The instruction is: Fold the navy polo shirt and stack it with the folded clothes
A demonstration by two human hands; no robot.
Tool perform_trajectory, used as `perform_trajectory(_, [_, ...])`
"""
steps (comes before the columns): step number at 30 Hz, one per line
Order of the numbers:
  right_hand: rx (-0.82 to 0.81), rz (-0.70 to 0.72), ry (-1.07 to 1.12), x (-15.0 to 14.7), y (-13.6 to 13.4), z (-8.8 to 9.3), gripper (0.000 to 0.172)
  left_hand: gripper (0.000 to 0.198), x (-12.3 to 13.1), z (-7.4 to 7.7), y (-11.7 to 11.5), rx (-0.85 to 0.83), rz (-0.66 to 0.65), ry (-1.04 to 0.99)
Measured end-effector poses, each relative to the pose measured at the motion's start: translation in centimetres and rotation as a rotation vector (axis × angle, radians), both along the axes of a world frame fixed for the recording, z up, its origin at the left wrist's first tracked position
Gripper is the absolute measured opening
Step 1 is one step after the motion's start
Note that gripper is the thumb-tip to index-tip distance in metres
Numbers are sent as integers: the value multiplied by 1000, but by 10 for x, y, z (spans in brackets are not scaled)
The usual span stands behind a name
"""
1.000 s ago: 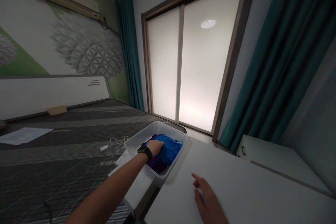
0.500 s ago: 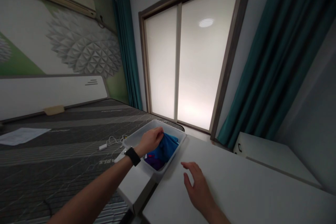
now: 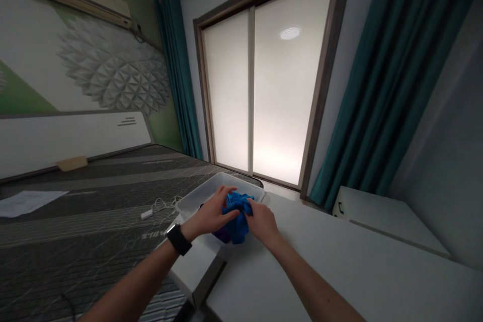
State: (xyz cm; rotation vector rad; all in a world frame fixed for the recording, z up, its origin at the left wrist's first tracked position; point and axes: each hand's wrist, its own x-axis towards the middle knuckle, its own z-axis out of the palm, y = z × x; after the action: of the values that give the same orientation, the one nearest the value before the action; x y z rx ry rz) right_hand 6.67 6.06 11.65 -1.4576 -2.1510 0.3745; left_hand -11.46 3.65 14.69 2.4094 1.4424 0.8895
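A crumpled blue cloth (image 3: 238, 229), probably a garment, is bunched up over the clear plastic bin (image 3: 196, 200). My right hand (image 3: 262, 219) pinches the gathered upper edge of the cloth from the right. On the other side, my left hand (image 3: 211, 215) has thumb and fingers apart, touching the cloth's left side. Its wrist wears a black watch (image 3: 178, 239). Below the blue fabric, a purple cloth (image 3: 222, 234) shows in the bin, partly covered by my left hand and the blue cloth.
The bin stands where a white tabletop (image 3: 324, 261) meets a lower white surface (image 3: 198, 261). Left of it, a white cable with a plug (image 3: 147, 214) and paper sheets (image 3: 30, 202) lie on the dark mattress (image 3: 113, 241). A white cabinet (image 3: 392, 216) stands right.
My right hand has come over from the tabletop and taken hold of the blue cloth. The cloth is now bunched between both hands. My left fingers have spread from their pinch.
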Motion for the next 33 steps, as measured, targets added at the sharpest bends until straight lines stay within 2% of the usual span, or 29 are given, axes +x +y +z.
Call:
perform_trajectory(2, [-9, 21, 61, 4, -1, 6, 23, 72, -10, -14, 9, -60, 22, 45])
perform_trajectory(3, [-6, 39, 106, 6, -1, 9, 22, 72, -14, -21, 14, -82, 34, 63])
perform_trajectory(4, [2, 56, 158, 8, 0, 13, 21, 65, -17, -27, 20, -107, 37, 75])
perform_trajectory(7, [40, 55, 286, 18, 2, 23, 22, 20, -18, -34, 33, -144, 20, 83])
perform_trajectory(8, [50, 30, 300, 22, 3, 26, 24, 14, -16, -33, 36, -142, 11, 75])
perform_trajectory(10, [56, -36, 257, 30, 1, 29, 33, 18, -10, -26, 40, -119, 2, 38])
perform_trajectory(12, [52, -44, 160, 38, -3, 29, 45, 22, -1, -15, 39, -110, 4, -72])
perform_trajectory(16, [19, 77, 55, 44, -11, 20, 78, 18, 22, 7, 26, -236, -56, -368])
perform_trajectory(19, [20, 147, 127, 44, -11, 13, 91, 18, 38, 18, 12, -325, -194, -408])
perform_trajectory(21, [52, 220, 204, 44, -10, 11, 83, 24, 42, 23, 6, -305, -280, -375])
perform_trajectory(22, [65, 244, 232, 45, -9, 11, 73, 29, 43, 24, 4, -270, -298, -357])
perform_trajectory(24, [80, 233, 268, 49, -7, 10, 46, 41, 39, 23, 2, -186, -267, -325])
perform_trajectory(26, [90, 188, 324, 56, -7, 10, 27, 49, 33, 17, 4, -142, -184, -269])
perform_trajectory(28, [90, 183, 423, 64, -8, 11, 21, 54, 27, 6, 6, -158, -121, -151])
perform_trajectory(32, [61, 199, 636, 83, -10, 11, 20, 80, 25, -27, 15, -199, -68, 116])
perform_trajectory(33, [61, 187, 668, 88, -11, 10, 19, 80, 27, -34, 18, -192, -50, 155])
